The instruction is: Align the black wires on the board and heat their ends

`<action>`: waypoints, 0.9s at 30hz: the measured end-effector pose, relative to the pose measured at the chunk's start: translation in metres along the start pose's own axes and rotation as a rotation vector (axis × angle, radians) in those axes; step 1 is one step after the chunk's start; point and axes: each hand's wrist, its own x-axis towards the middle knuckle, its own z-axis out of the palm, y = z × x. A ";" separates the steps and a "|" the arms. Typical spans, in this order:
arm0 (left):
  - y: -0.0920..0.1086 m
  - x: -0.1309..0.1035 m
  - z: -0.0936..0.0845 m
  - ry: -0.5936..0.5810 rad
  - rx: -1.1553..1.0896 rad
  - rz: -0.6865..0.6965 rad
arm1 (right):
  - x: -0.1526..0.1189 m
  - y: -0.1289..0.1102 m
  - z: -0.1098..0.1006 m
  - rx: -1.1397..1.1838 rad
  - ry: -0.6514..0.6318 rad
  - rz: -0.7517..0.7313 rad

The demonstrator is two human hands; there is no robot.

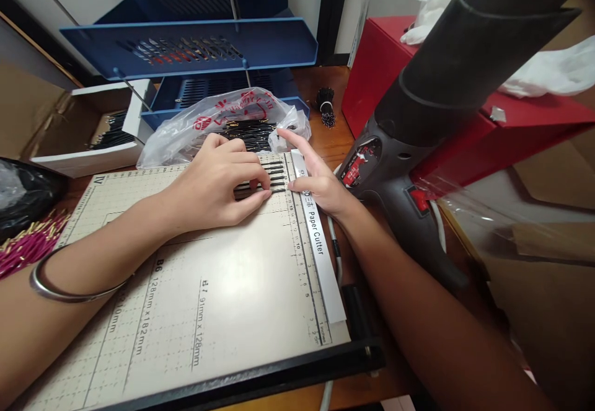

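Several thin black cords (275,173) lie side by side on the cream board of a paper cutter (251,281), their ends close to the white edge strip (320,243). My left hand (223,181) rests over them with curled fingers. Its thumb and forefinger close on the nearest cord, whose end sticks out to the right. My right hand (320,185) reaches over the strip, forefinger stretched out and thumb apart from it. The right thumb tip is at that cord's end. The cords' left parts are hidden under my left hand.
Behind the cutter lie a clear plastic bag (186,132) of black cords and a tied bundle (326,107). Blue tiered trays (195,48) and a white box (83,157) stand behind. A large dark machine (432,88) rises at right by a red box (372,57). Magenta cords (32,243) lie left.
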 end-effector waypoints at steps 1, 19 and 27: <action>0.000 0.000 0.000 -0.002 -0.001 -0.004 | -0.001 -0.003 -0.001 0.006 -0.011 -0.001; -0.001 0.000 -0.001 -0.006 -0.014 -0.016 | -0.010 -0.006 0.004 0.045 0.036 0.028; 0.000 0.000 -0.001 -0.017 -0.013 -0.026 | -0.009 -0.007 0.004 0.090 0.025 0.055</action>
